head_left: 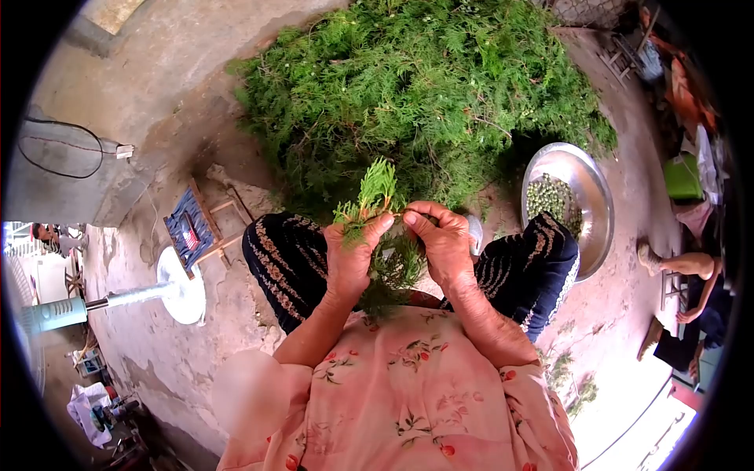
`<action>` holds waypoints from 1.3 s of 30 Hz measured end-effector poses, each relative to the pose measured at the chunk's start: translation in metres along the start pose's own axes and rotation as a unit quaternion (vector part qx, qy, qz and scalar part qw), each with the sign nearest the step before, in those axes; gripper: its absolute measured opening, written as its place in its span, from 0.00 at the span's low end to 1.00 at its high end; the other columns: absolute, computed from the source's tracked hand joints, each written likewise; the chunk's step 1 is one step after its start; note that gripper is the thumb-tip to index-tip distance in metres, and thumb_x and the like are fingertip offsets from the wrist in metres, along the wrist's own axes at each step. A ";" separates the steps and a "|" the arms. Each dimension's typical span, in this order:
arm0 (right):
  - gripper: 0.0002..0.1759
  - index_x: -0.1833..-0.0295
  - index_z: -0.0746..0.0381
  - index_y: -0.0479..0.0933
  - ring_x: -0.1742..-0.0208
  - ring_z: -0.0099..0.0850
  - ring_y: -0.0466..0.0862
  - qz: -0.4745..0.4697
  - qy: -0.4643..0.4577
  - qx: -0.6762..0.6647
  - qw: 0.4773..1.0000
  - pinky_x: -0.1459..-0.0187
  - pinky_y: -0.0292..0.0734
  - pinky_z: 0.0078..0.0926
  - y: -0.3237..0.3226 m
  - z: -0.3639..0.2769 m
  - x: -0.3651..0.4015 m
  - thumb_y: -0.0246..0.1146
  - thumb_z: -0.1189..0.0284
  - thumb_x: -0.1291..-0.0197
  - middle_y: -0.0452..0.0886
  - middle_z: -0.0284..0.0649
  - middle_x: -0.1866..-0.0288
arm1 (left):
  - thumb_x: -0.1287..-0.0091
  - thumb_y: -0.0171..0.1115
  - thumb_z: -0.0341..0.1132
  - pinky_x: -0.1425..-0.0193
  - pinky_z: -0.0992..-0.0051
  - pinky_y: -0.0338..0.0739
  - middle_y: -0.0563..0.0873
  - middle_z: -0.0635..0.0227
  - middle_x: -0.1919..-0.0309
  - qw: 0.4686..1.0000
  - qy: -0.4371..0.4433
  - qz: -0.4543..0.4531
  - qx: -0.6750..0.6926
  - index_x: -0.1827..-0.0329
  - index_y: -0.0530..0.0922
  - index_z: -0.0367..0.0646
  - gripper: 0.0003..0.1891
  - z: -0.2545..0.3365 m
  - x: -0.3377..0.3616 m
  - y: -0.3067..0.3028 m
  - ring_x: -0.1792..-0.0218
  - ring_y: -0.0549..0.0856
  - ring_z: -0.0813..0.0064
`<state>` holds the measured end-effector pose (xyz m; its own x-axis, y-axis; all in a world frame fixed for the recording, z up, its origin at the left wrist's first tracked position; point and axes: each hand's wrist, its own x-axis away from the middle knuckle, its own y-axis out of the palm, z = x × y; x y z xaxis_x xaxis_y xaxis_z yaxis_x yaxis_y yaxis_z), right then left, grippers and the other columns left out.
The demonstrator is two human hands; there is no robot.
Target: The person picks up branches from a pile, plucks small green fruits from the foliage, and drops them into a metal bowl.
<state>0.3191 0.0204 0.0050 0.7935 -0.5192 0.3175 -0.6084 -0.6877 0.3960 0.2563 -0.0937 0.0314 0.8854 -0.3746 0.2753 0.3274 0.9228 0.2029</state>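
Note:
A green conifer sprig (375,188) with flat, scaly leaves and brownish stems stands up from my left hand (351,255), whose thumb and fingers are closed around it. Close beside it, my right hand (444,245) pinches thumb and forefinger at the stem end of the sprig. Whether a small cone is also between those fingertips is hidden. Below the hands, more green foliage (393,271) lies between my knees. On the right, beside my knee, a wide metal basin (598,224) holds many small round green cones (552,196).
Ahead lies a large heap of cut conifer branches (424,86). A small wooden folding stool (206,228) and a fan with a white round base (181,286) stand to the left. Another person's leg (687,264) shows at the far right, near a green bag (682,177).

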 end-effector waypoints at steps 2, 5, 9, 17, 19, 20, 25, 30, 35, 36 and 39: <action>0.06 0.61 0.67 0.78 0.83 0.16 0.69 0.038 0.006 0.007 0.999 0.84 0.59 0.13 -0.006 0.001 -0.005 0.63 0.76 0.44 0.74 0.31 0.81 | 0.46 0.68 0.32 0.75 0.84 0.62 0.76 0.82 0.80 1.000 0.007 0.009 -0.022 0.72 0.81 0.38 0.07 -0.003 0.003 0.000 0.79 0.69 0.90; 0.09 0.58 0.66 0.74 0.78 0.20 0.69 0.165 0.034 -0.052 0.984 0.82 0.60 0.17 -0.054 0.011 -0.034 0.62 0.73 0.43 0.72 0.35 0.77 | 0.46 0.67 0.32 0.77 0.83 0.61 0.76 0.81 0.81 0.997 0.047 0.038 -0.053 0.72 0.81 0.38 0.06 -0.014 -0.006 -0.012 0.80 0.69 0.88; 0.04 0.64 0.65 0.72 0.76 0.26 0.70 0.225 0.023 -0.179 0.958 0.78 0.63 0.21 -0.121 0.017 -0.059 0.58 0.76 0.43 0.72 0.38 0.76 | 0.44 0.65 0.31 0.77 0.83 0.63 0.73 0.79 0.82 0.999 0.039 -0.020 -0.020 0.69 0.80 0.38 0.05 0.000 -0.007 -0.018 0.82 0.68 0.86; 0.31 0.45 0.71 0.62 0.47 0.36 0.68 0.436 -0.296 0.140 0.838 0.48 0.70 0.29 -0.270 -0.009 -0.076 0.67 0.65 0.48 0.67 0.51 0.47 | 0.36 0.58 0.37 0.65 0.76 0.72 0.76 0.71 0.72 0.982 -0.104 0.029 0.154 0.55 0.77 0.39 0.12 -0.018 -0.018 -0.023 0.72 0.76 0.78; 0.32 0.45 0.70 0.62 0.48 0.30 0.69 0.463 -0.238 0.387 0.761 0.50 0.72 0.28 -0.308 -0.020 -0.066 0.67 0.62 0.48 0.65 0.48 0.45 | 0.34 0.56 0.38 0.63 0.74 0.73 0.79 0.68 0.69 0.976 -0.123 0.046 0.172 0.54 0.77 0.39 0.12 -0.014 -0.021 -0.018 0.69 0.77 0.77; 0.32 0.45 0.70 0.63 0.47 0.30 0.68 0.498 -0.187 0.489 0.691 0.50 0.71 0.30 -0.319 -0.020 -0.065 0.68 0.63 0.50 0.66 0.48 0.45 | 0.34 0.55 0.38 0.63 0.74 0.74 0.79 0.68 0.68 0.974 -0.121 0.031 0.190 0.53 0.77 0.39 0.13 -0.017 -0.024 -0.020 0.68 0.77 0.76; 0.30 0.46 0.68 0.67 0.50 0.37 0.72 0.433 -0.087 0.332 0.834 0.48 0.69 0.35 -0.372 -0.042 -0.063 0.69 0.66 0.53 0.73 0.47 0.51 | 0.32 0.53 0.39 0.58 0.71 0.74 0.80 0.68 0.63 0.948 -0.149 0.027 0.281 0.50 0.75 0.40 0.14 -0.009 -0.027 -0.013 0.64 0.79 0.73; 0.25 0.47 0.68 0.68 0.54 0.36 0.76 0.346 -0.195 -0.311 0.864 0.50 0.72 0.33 -0.398 -0.064 -0.075 0.65 0.70 0.49 0.75 0.44 0.51 | 0.31 0.50 0.41 0.50 0.71 0.74 0.79 0.64 0.55 0.953 -0.124 0.025 0.274 0.46 0.73 0.40 0.17 -0.004 -0.029 -0.017 0.56 0.79 0.70; 0.23 0.47 0.69 0.69 0.54 0.37 0.77 0.425 -0.215 -0.150 0.866 0.52 0.73 0.34 -0.377 -0.096 -0.094 0.63 0.70 0.47 0.76 0.45 0.52 | 0.30 0.49 0.36 0.48 0.81 0.68 0.76 0.71 0.50 0.992 0.078 -0.077 -0.054 0.41 0.70 0.39 0.17 -0.012 -0.025 -0.029 0.52 0.74 0.82; 0.23 0.48 0.69 0.69 0.54 0.37 0.77 0.435 -0.216 -0.135 0.864 0.53 0.74 0.34 -0.374 -0.099 -0.095 0.63 0.70 0.47 0.76 0.45 0.52 | 0.30 0.48 0.30 0.47 0.84 0.65 0.75 0.74 0.49 0.979 0.136 -0.096 -0.118 0.40 0.70 0.38 0.16 -0.017 -0.024 -0.033 0.51 0.72 0.86; 0.22 0.48 0.69 0.70 0.54 0.37 0.77 0.458 -0.211 -0.109 0.857 0.54 0.74 0.34 -0.375 -0.097 -0.094 0.62 0.70 0.46 0.77 0.45 0.52 | 0.35 0.49 0.23 0.49 0.84 0.66 0.77 0.63 0.51 0.982 0.107 -0.039 -0.154 0.40 0.70 0.38 0.19 -0.020 -0.027 -0.035 0.50 0.74 0.80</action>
<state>0.4715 0.3765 -0.0898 -0.1116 -0.9595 0.2588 -0.9300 0.1926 0.3132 0.2278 -0.1136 -0.0020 0.8920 -0.4480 0.0596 0.4518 0.8879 -0.0869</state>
